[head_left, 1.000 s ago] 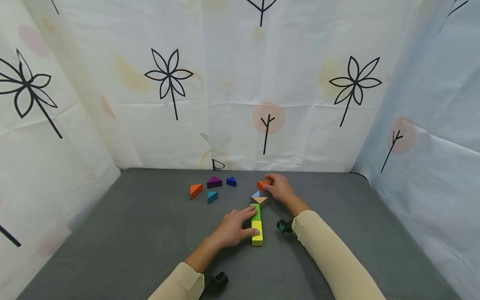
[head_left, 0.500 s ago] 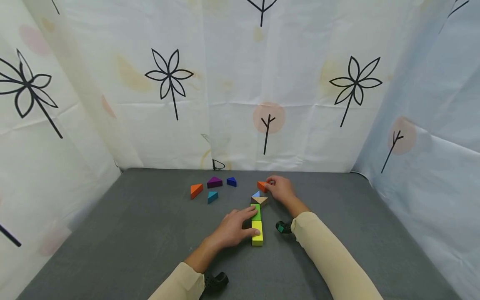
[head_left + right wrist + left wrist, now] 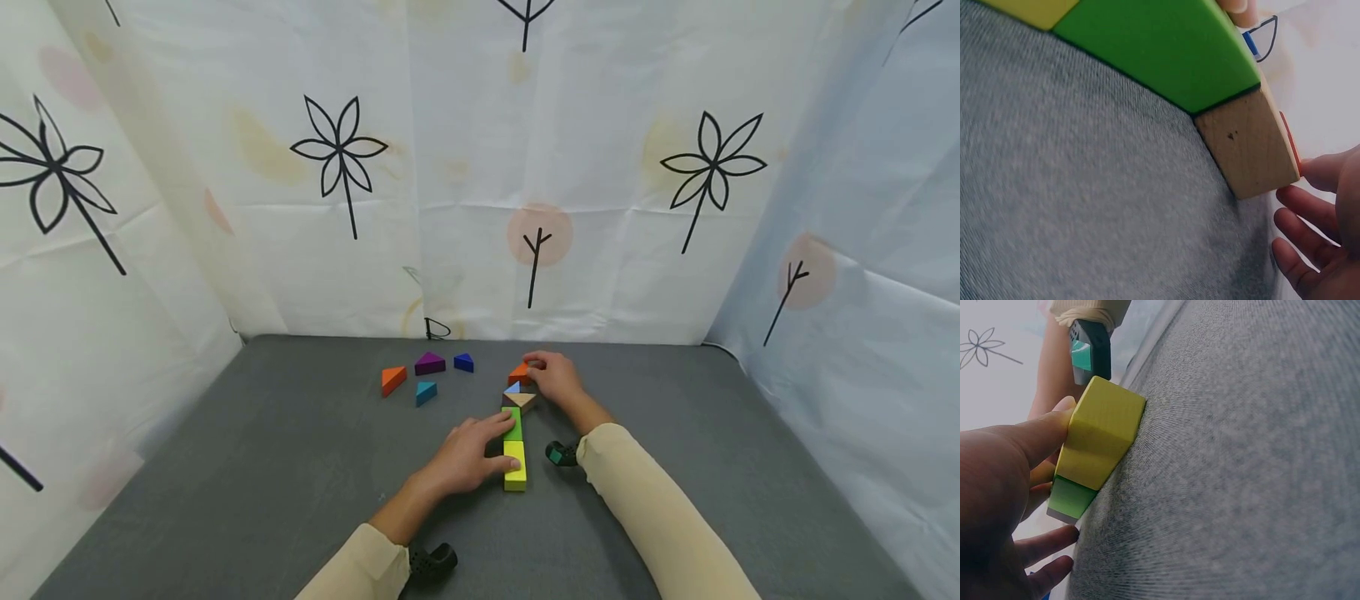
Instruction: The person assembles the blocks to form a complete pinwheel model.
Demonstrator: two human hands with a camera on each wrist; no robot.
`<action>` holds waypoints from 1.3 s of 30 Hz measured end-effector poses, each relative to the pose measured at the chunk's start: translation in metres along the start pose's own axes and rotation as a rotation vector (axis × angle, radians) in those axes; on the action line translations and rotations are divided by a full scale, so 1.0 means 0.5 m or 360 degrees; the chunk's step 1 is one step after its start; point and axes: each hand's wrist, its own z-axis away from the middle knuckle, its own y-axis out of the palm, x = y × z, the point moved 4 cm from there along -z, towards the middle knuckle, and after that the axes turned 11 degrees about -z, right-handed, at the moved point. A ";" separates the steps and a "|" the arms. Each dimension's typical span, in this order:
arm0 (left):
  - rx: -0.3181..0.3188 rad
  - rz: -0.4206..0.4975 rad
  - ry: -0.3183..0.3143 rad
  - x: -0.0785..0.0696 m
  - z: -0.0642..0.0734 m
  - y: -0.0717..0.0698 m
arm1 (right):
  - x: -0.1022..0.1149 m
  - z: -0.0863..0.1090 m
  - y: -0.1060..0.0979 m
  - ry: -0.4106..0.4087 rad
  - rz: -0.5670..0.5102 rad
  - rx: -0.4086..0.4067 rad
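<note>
Orange triangular block (image 3: pixel 517 376): shifted left, now just beyond small light-blue triangular block (image 3: pixel 513 387).
Right hand (image 3: pixel 555 377): pinching orange piece's right side.
Left hand (image 3: pixel 465 457): fingers spread, touching green rectangular block (image 3: pixel 513 432), yellow rectangular block (image 3: pixel 515 478).

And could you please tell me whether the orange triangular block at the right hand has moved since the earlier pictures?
Yes, the orange triangular block has shifted slightly left in the head view, judged against the stationary light blue triangular block.
</note>
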 end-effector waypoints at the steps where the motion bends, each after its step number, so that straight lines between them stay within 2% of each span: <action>1: 0.0001 0.0001 -0.0001 0.000 0.000 0.000 | -0.001 0.000 0.002 0.0009 -0.0017 -0.0008; 8: -0.0006 -0.0004 0.0010 -0.001 0.003 0.000 | -0.003 0.005 0.011 0.0057 -0.0125 -0.0057; 20: -0.0014 0.0021 0.0021 -0.003 0.001 -0.003 | -0.005 0.005 0.021 0.0129 -0.0205 -0.0038; 39: -0.0026 -0.0011 0.0040 0.001 0.001 -0.002 | -0.008 0.010 0.028 0.0123 -0.0275 -0.0024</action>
